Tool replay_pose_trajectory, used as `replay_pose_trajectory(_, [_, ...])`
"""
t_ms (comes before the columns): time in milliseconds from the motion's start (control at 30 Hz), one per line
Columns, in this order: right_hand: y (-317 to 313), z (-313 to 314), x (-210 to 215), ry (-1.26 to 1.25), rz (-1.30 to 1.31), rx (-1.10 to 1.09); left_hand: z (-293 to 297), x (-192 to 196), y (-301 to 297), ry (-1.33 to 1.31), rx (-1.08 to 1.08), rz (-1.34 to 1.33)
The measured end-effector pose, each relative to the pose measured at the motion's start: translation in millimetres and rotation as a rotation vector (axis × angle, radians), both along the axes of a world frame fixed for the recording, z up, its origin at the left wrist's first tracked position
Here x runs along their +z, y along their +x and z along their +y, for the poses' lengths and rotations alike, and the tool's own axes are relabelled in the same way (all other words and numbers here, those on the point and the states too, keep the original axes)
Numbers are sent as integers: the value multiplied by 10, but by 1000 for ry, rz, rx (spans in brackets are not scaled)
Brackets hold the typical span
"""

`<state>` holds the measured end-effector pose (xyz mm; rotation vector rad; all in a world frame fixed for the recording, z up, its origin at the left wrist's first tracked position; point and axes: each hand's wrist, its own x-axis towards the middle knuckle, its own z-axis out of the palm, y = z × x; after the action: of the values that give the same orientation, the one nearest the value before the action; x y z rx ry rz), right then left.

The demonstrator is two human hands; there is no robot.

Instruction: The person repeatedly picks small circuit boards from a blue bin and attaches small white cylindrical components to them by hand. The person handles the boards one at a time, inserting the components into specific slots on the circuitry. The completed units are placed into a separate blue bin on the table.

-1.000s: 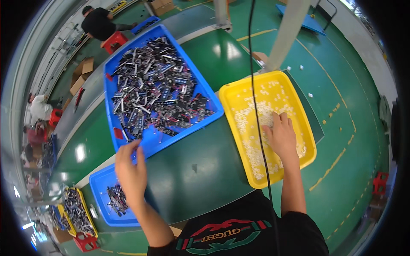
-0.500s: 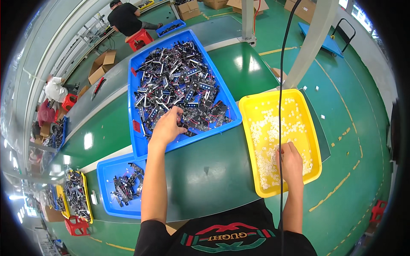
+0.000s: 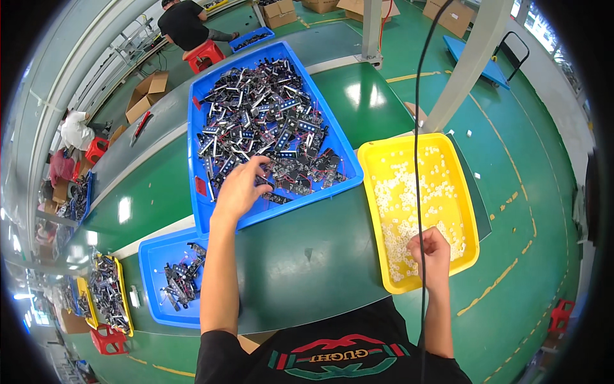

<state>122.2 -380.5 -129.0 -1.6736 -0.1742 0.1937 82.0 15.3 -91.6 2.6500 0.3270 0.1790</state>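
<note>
My left hand hovers over the near edge of a large blue tray, with thumb and fingers apart and nothing visible between them. Heaped in that tray are small black electronic modules with silvery strips, rows of bluish-white squares and thin red wires. Over the near part of a yellow tray, my right hand is closed in a pinch. Whatever its fingertips hold is too small or hidden to make out. Small white ring-shaped pieces lie scattered in the yellow tray.
A smaller blue tray with more modules sits beside my left forearm. A black cable hangs down across the yellow tray. A grey post rises behind it. A person sits on a red stool at the far left.
My left hand has drawn back slightly from the modules, its fingers spreading apart. My right hand has lifted slightly toward me and turned, its fingertips now pinched together.
</note>
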Motion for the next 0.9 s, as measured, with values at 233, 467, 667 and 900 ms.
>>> replay_pose_trajectory(233, [-269, 263, 245, 800, 642, 352, 8, 159, -124, -127, 167, -136])
replay_pose_trajectory(467, [-279, 752, 380, 432, 460, 528, 130, -25, -227, -153, 290, -273])
replay_pose_trajectory(667, [-258, 1343, 359, 305, 166, 543, -79, 197, -126, -870, 434, -603])
replay_pose_trajectory(900, [-102, 1999, 732, 327, -343, 537, -219, 512, -263, -1015, 371, -754])
